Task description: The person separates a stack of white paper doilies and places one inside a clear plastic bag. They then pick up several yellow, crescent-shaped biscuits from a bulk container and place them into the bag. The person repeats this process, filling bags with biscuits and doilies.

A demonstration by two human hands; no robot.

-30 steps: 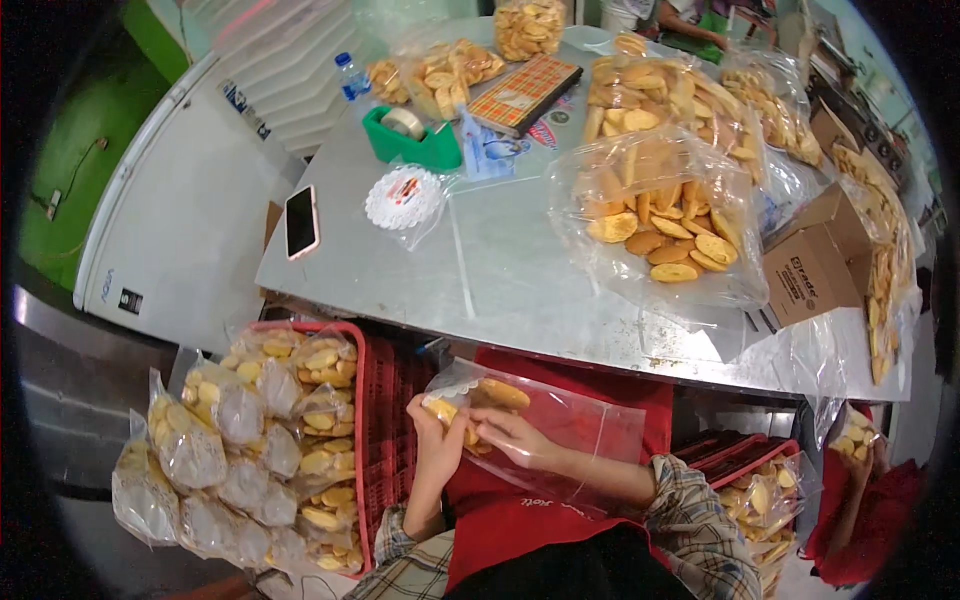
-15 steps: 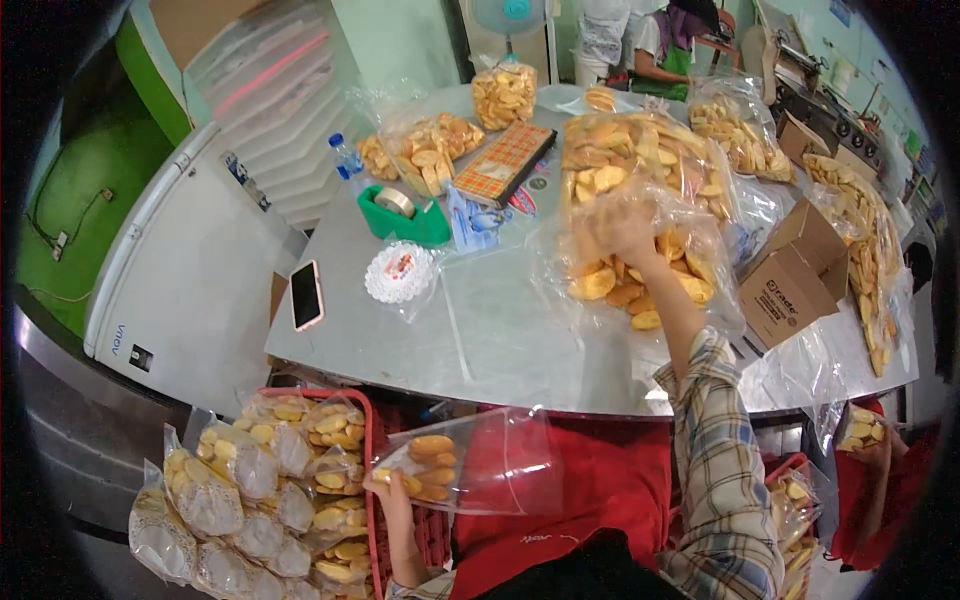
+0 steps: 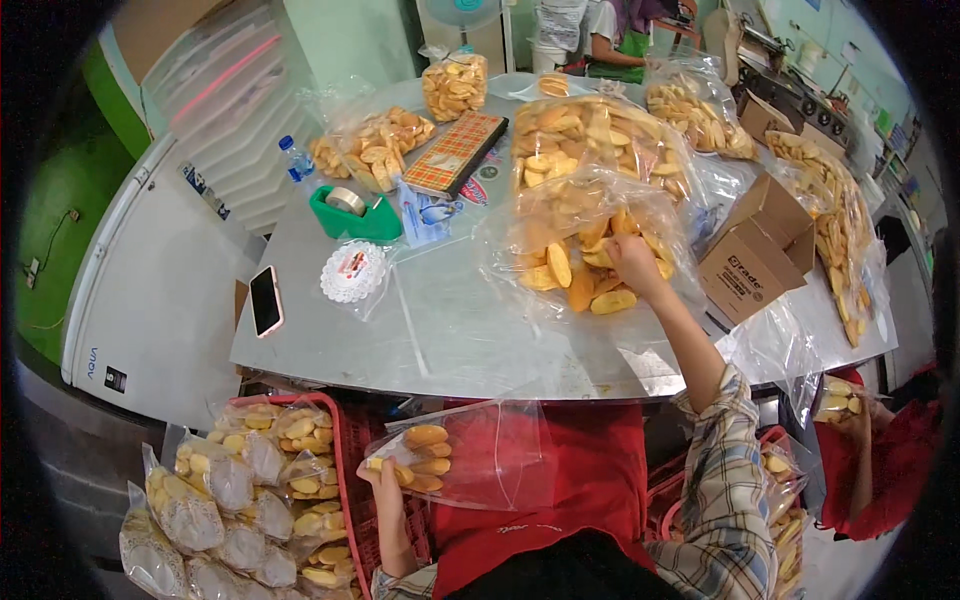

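Low at the table's front edge, my left hand (image 3: pixel 381 474) is closed on the end of a small clear plastic bag (image 3: pixel 500 450). Several oval golden slices of dried bread (image 3: pixel 428 466) are stacked inside it, and the rest of the bag lies flat and unfilled to the right. My right hand (image 3: pixel 632 262) reaches into the mouth of a large clear bag (image 3: pixel 500 235) of similar slices on the table. Its fingers are curled among the bread slices (image 3: pixel 612 300); what they grip is hidden.
On the steel table (image 3: pixel 330 345) are a phone (image 3: pixel 266 301), a white doily stack (image 3: pixel 353 271), a green tape dispenser (image 3: pixel 355 214), a checked box (image 3: pixel 456 155) and a cardboard box (image 3: pixel 757 252). A red crate (image 3: pixel 343 440) of filled bags stands lower left. A co-worker's hand (image 3: pixel 857 420) is at right.
My right hand has come down and toward me inside the large bag, onto the front slices. The view has shifted slightly; my left hand keeps hold of the small bag.
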